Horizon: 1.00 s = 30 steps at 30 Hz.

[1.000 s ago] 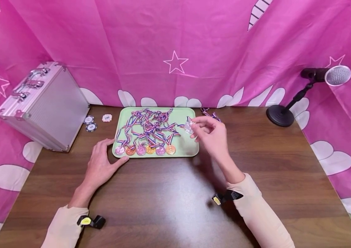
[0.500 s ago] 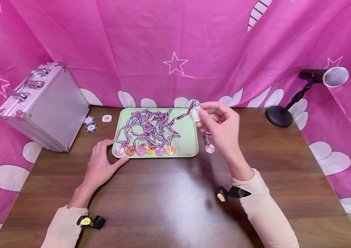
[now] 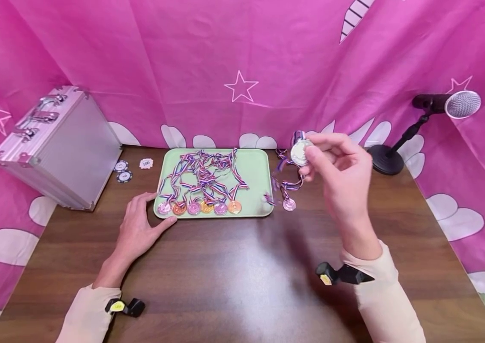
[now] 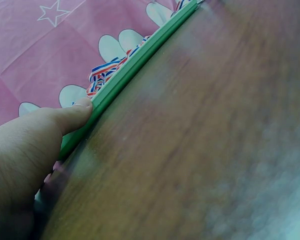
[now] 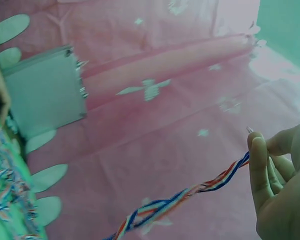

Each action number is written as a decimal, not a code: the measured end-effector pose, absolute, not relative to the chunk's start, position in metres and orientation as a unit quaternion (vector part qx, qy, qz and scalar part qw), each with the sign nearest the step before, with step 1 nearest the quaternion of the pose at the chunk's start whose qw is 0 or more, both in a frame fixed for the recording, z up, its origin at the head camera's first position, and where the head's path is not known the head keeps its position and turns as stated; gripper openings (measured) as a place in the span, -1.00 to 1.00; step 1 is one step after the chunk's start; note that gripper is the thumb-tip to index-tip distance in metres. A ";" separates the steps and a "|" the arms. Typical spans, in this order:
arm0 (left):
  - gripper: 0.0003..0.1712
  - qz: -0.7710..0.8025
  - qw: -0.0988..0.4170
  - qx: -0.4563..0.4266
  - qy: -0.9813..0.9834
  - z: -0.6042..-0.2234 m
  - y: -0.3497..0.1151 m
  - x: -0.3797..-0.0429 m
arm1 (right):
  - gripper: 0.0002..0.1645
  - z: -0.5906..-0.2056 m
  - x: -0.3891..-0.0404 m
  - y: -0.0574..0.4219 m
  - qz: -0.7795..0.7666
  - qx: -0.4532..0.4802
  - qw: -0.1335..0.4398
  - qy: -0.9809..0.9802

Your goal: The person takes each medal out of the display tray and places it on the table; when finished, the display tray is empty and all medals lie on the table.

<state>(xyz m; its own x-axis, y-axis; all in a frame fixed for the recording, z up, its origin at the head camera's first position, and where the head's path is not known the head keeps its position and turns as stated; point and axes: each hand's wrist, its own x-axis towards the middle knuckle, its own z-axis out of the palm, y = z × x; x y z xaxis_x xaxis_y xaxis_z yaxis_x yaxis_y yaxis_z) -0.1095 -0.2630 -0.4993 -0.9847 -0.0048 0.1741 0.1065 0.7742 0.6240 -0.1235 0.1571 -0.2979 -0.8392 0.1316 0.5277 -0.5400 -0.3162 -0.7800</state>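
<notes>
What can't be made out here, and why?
Head: relief on the round silver medal, too small to read and partly covered by the right grip.
Left wrist: the six round metallic medals, hidden behind the rim of the green rectangular tray.
Right wrist: far end of the twisted red-white-blue ribbon, cut off by the bottom edge.

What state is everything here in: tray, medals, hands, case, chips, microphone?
Tray, flat on the table
Left hand, resting at the tray's corner
Right hand, raised, pinching a medal
Held medal, off the table, ribbon dangling
Six tray medals, lying in a row
Tray ribbons, tangled
Loose medal, lying beside the tray
Case, shut, upright
Chips, lying flat
Microphone, mounted on a stand
</notes>
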 end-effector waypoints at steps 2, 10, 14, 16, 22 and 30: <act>0.06 -0.334 0.085 -0.028 -0.938 -0.499 -0.263 -0.110 | -0.84 -0.289 -0.119 0.163 0.796 0.185 0.223 -0.531; 0.05 -0.334 0.081 -0.025 -0.939 -0.496 -0.265 -0.109 | -0.85 -0.285 -0.157 0.189 0.774 0.115 0.265 -0.563; 0.05 -0.335 0.081 -0.026 -0.938 -0.497 -0.264 -0.109 | -0.85 -0.295 -0.178 0.201 0.785 0.105 0.287 -0.539; 0.06 -0.335 0.079 -0.026 -0.939 -0.497 -0.263 -0.109 | -0.85 -0.303 -0.183 0.205 0.778 0.100 0.302 -0.542; 0.05 -0.337 0.082 -0.027 -0.938 -0.497 -0.262 -0.110 | -0.82 -0.357 -0.193 0.208 0.763 0.033 0.252 -0.594; 0.05 -0.335 0.076 -0.025 -0.939 -0.497 -0.263 -0.109 | -0.76 -0.443 -0.180 0.213 0.709 -0.062 0.127 -0.691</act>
<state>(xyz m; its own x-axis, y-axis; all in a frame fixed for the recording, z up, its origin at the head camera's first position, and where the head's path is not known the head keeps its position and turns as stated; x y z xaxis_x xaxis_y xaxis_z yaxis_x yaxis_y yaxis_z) -0.1091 -0.2630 -0.4972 -0.9873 -0.0039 0.1586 0.0974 0.7739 0.6258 -0.1804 0.2133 -0.4426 -0.9600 0.2663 0.0867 -0.0938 -0.0138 -0.9955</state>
